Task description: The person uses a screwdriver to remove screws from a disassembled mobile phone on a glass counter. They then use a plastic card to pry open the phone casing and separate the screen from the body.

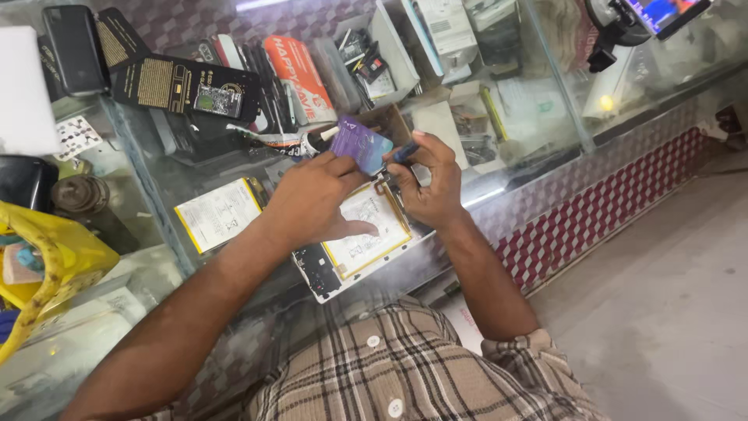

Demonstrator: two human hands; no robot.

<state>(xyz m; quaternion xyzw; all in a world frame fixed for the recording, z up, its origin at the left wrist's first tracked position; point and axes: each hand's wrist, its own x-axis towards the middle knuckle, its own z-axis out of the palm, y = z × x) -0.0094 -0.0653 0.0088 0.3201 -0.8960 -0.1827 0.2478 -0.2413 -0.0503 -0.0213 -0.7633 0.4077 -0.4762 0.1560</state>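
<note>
Opened white tablet with its flat yellow-edged battery (360, 234) lies on the glass counter (156, 195), long side slanting up-right, under both hands. Left hand (312, 199) pinches a purple card (362, 144); right hand (428, 179) pinches a small blue tool (403, 153), nearer the top end.

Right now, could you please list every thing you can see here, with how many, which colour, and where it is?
opened tablet: 1, white frame with a yellow-edged battery, on the glass counter under both hands
loose battery: 1, white with yellow edge, on the counter left of the tablet
purple card: 1, purple and teal, held above the tablet
blue-handled tool: 1, blue, at the card's right edge
black packages: several, black with gold print, far side of the counter
orange package: 1, orange, inside the display case
yellow bag: 1, yellow, left edge
glass counter: 1, clear, across the view
left hand: 1, holds the card
right hand: 1, holds the tool
</note>
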